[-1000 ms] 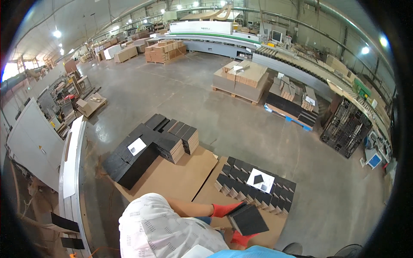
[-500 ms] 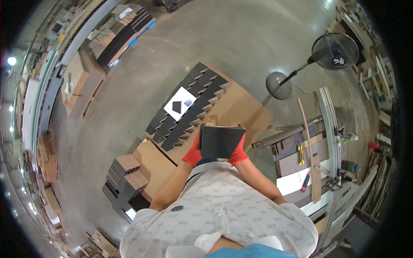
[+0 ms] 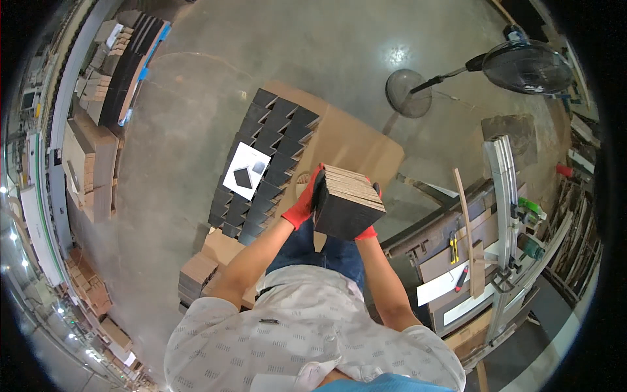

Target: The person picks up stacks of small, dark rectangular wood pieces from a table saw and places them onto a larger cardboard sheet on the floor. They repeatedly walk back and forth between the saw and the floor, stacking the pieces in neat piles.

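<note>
Between my two gloved hands is a stack of black-faced boards [image 3: 349, 214], its brown raw edges turned up. My left hand [image 3: 303, 205], in a red glove with dark grip, presses the stack's left side. At the right side my right hand [image 3: 369, 230] grips it, its fingers partly hidden behind the boards. Ahead and to the left lie rows of similar dark board stacks [image 3: 285, 128] on a brown sheet [image 3: 346, 134]. A white sheet of paper [image 3: 236, 171] with a small dark piece rests on those rows.
A black pedestal fan [image 3: 526, 67] stands far right. The workbench [image 3: 431, 261] on my right carries a wooden strip [image 3: 465, 202], a yellow-handled tool [image 3: 453, 248], a red-and-black knife [image 3: 462, 279] and metal rails [image 3: 501, 176]. More board stacks [image 3: 198, 273] sit near left, with loaded pallets [image 3: 98, 163] farther left.
The board stack has risen forward and tilted, so its layered brown edges now show. My view has shifted, moving the board rows leftward and showing more of my legs.
</note>
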`<state>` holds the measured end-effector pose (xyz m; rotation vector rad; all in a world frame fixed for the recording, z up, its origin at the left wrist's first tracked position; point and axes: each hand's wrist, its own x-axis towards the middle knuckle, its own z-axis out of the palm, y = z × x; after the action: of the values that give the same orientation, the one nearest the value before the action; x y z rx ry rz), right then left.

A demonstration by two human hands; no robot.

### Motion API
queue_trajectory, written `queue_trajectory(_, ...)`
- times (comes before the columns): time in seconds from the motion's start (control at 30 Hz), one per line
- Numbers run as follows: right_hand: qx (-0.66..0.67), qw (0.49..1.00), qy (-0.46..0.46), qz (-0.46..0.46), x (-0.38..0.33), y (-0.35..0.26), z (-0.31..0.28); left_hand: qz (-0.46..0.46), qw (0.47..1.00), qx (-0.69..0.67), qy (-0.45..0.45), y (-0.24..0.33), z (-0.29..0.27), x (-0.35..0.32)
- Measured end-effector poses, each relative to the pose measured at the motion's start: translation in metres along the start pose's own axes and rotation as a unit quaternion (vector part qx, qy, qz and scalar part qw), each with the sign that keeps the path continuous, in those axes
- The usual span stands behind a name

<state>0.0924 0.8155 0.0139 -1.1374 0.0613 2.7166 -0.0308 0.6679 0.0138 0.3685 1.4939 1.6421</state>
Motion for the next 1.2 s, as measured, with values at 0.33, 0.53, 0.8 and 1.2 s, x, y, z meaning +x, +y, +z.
queue_trajectory(0.33, 0.078, 0.991, 0.016, -0.104, 0.218, -0.041, -0.103, -0.155, 0.971, -0.18, 0.025, -0.15, -0.045, 0.184)
queue_trajectory(0.53, 0.069, 0.99, 0.07, -0.103, 0.333, -0.064, -0.194, -0.094, 0.995, -0.004, -0.038, -0.307, -0.085, 0.269)
queue_trajectory(0.8, 0.045, 0.988, 0.119, -0.088, 0.478, -0.06, -0.301, -0.255, 0.955, -0.146, 0.05, -0.45, -0.138, 0.365)
queue_trajectory(1.2, 0.002, 0.978, 0.184, -0.094, 0.551, -0.05, -0.343, -0.236, 0.966, -0.09, 0.052, -0.53, -0.18, 0.406)
